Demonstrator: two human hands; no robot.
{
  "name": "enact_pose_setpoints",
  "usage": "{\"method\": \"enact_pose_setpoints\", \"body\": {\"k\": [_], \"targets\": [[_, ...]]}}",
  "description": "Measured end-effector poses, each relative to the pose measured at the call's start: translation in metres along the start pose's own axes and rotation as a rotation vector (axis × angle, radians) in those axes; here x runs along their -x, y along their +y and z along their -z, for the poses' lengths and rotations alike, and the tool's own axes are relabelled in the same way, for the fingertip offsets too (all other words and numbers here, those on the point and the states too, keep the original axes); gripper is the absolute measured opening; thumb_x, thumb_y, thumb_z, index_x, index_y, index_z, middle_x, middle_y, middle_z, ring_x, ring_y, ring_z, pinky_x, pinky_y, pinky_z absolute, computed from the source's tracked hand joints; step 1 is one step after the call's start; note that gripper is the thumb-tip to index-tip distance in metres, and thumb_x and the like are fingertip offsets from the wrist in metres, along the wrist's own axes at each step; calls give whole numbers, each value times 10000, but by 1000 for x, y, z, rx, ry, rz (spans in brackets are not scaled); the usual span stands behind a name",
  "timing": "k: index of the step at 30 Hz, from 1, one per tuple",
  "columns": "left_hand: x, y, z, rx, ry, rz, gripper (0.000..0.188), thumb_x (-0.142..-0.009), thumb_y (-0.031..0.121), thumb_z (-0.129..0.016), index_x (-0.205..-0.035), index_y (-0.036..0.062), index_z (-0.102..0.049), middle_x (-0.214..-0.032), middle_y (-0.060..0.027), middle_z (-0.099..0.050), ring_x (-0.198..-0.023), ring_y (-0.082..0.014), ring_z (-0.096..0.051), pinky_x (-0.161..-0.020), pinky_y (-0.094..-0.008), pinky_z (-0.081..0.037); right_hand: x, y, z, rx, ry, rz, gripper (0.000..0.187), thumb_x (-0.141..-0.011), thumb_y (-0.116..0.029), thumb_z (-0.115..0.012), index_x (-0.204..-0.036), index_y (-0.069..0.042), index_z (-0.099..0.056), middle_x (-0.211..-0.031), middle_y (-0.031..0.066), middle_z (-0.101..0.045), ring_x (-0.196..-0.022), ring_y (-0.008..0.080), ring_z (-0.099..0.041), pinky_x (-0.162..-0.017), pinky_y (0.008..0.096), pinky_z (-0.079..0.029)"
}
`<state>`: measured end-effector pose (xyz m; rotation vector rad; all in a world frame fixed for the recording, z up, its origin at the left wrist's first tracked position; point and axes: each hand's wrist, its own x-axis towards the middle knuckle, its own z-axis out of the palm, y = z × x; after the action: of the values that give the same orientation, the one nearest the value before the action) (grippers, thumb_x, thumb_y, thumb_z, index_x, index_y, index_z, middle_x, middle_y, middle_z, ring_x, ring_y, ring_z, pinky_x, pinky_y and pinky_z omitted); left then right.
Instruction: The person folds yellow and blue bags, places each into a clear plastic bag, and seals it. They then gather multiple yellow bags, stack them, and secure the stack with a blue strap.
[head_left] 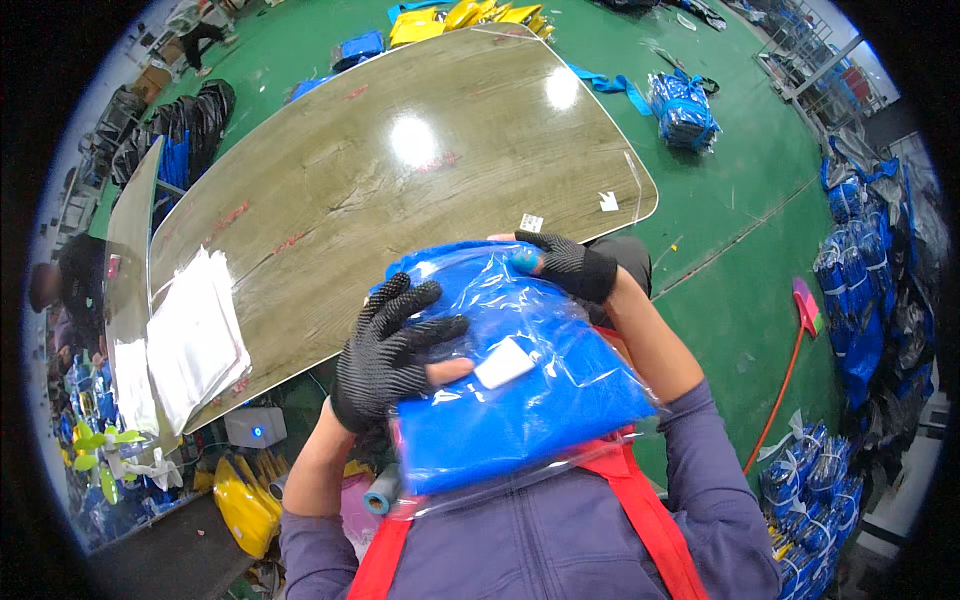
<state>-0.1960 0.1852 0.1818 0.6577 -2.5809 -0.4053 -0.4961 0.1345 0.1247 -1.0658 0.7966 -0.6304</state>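
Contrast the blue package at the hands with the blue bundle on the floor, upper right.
The left hand and right hand touch the blue package; the blue bundle sits on the green floor. The blue package is broad and flat, the blue bundle a compact stack. Both are blue and shiny.
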Motion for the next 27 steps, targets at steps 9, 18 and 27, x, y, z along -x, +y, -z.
{"method": "enact_pose_setpoints", "body": {"k": [9,18,27], "targets": [[53,-53,-48,1793,442,850,696,-906,434,-538,-1450,110,-247,-1439,-86,-348,-1273,-214,-390,-1053,-379,-338,4,-7,9,178,294,317,584,-627,-114,-845,-1093,-113,-493,-986,24,-552,-894,118,-544,-744,268,-492],[41,-37,-25,1276,-24,702,778,-790,312,-719,-1401,15,-339,-1377,-105,-440,-1251,-212,-412,-1045,-339,-324,14,-35,-26,1171,-141,250,1269,-473,-306,-884,-1466,-71,-129,-1294,236,-434,-1214,368,-429,-1033,382,-339],[22,-15,-4,1393,46,718,1001,-674,287,-822,-1447,53,-231,-1420,-130,-380,-1286,-248,-383,-1067,-380,-306,10,-33,-65,739,-141,266,1336,-488,-340,-890,-1445,20,-31,-1315,261,-447,-1245,345,-442,-1034,374,-335]]}}
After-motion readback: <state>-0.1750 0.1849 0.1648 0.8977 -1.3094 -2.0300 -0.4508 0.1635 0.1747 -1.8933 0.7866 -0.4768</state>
